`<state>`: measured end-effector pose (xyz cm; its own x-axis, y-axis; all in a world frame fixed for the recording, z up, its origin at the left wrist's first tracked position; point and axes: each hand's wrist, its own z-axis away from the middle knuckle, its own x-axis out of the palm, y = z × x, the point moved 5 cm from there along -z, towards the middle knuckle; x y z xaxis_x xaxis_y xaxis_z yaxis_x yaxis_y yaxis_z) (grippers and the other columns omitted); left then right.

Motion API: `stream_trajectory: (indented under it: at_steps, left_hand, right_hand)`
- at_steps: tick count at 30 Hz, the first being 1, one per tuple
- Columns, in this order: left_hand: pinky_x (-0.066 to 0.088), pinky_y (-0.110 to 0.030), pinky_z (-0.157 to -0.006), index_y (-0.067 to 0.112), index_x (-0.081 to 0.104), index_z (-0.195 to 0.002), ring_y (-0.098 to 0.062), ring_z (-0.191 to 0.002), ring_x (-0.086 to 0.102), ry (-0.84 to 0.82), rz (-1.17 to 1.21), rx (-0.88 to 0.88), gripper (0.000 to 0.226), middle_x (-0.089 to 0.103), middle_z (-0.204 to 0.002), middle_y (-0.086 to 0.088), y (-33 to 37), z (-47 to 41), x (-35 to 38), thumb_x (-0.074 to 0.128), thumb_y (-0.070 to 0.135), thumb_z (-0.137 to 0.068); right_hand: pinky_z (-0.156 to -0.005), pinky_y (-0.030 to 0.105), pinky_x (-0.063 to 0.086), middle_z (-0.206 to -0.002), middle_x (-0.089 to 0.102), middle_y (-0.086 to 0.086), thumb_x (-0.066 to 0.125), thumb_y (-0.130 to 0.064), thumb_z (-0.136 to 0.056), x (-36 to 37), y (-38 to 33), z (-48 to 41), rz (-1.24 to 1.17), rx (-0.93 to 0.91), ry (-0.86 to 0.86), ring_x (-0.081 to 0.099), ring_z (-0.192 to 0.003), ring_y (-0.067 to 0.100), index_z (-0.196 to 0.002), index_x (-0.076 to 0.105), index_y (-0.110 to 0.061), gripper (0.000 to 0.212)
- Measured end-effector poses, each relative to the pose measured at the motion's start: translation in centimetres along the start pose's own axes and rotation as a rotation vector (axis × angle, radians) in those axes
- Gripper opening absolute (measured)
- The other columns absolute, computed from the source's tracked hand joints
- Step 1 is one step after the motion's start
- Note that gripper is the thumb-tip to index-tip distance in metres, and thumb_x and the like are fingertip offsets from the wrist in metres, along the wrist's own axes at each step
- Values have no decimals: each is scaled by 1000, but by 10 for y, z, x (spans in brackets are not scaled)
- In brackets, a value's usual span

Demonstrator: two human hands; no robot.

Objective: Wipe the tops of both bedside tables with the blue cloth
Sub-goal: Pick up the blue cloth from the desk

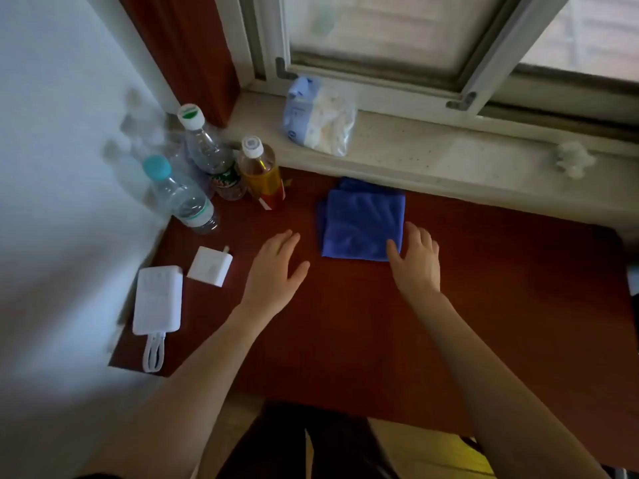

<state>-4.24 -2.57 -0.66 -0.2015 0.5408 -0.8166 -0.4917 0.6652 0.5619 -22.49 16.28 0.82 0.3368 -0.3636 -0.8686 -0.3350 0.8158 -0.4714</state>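
Observation:
A folded blue cloth (361,223) lies flat on the dark red-brown top of a bedside table (501,305), near the window sill. My right hand (416,261) rests at the cloth's near right corner, fingers spread, with the thumb and fingertips on its edge. My left hand (275,267) hovers flat over the table top just left of the cloth, fingers apart, holding nothing.
Three plastic bottles (207,160) stand in the table's back left corner against the white wall. A white charger plug (210,266) and a white power bank (158,300) with its cable lie along the left edge. On the window sill (432,150) sit a plastic bag (320,115) and a crumpled tissue (572,160).

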Motion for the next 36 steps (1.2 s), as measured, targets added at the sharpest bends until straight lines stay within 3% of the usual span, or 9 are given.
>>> stream_trajectory:
  at_steps: [6,9,13,17,21,25,28,31,36]
  left_hand:
    - [26,-49,-118,13,33,-149,-31,-148,24,-37,-219,-20,67,30,-158,-12,-19,-24,31,54,43,-92]
    - [26,-51,-118,11,36,-147,-31,-147,24,-33,-238,-23,67,32,-157,-13,-26,-24,40,55,42,-91]
    - [22,-49,-119,12,36,-147,-30,-148,23,-19,-224,-17,67,31,-158,-12,-28,-22,43,56,42,-91]
    - [24,-49,-119,10,38,-146,-31,-148,24,-46,-205,-34,67,32,-157,-13,-25,-24,39,60,38,-89]
    - [33,-45,-114,10,44,-143,-26,-144,29,-130,-98,-111,58,37,-154,-9,-18,-31,24,58,34,-91]
    - [40,-39,-107,12,50,-138,-24,-128,50,-144,87,-182,48,54,-138,-8,-1,-23,-10,51,34,-95]
    - [44,-40,-103,10,55,-133,-23,-121,56,-99,142,-118,44,60,-129,-8,19,2,-42,52,33,-96]
    - [45,-36,-99,11,56,-131,-18,-116,57,-18,159,35,42,63,-124,-6,43,41,-70,51,34,-96]
    - [43,-28,-99,16,55,-131,-9,-118,54,-74,121,179,47,61,-127,2,46,113,-72,43,44,-95]
  right_hand:
    - [-99,43,42,-141,42,20,51,-48,-94,26,8,-37,80,196,-58,45,-125,39,-142,35,0,69]
    - [-85,39,51,-132,45,22,60,-37,-92,31,3,-47,-30,251,-77,56,-111,37,-131,42,4,59]
    - [-57,29,49,-115,60,19,71,-24,-83,35,9,-53,-420,512,-140,57,-77,22,-105,49,-3,36]
    - [-87,49,55,-122,61,19,62,-20,-89,45,5,-52,-774,658,-256,64,-102,34,-110,53,-7,26]
    - [-84,42,53,-121,61,8,53,-16,-96,31,-13,-41,-935,530,-209,62,-102,27,-126,53,-11,30]
    - [-87,49,52,-117,64,19,54,-15,-96,4,-20,-15,-1082,487,-183,63,-93,29,-111,55,-13,14]
    - [-88,46,55,-106,65,5,55,-15,-96,-32,-26,23,-1151,451,-142,67,-92,23,-101,56,-22,8]
    - [-86,43,55,-110,67,7,58,-15,-94,-64,-23,72,-1241,442,-96,68,-97,25,-106,59,-22,14]
    - [-82,44,57,-118,65,9,74,-29,-75,-73,-9,157,-1372,568,-16,67,-101,28,-127,52,-10,60]
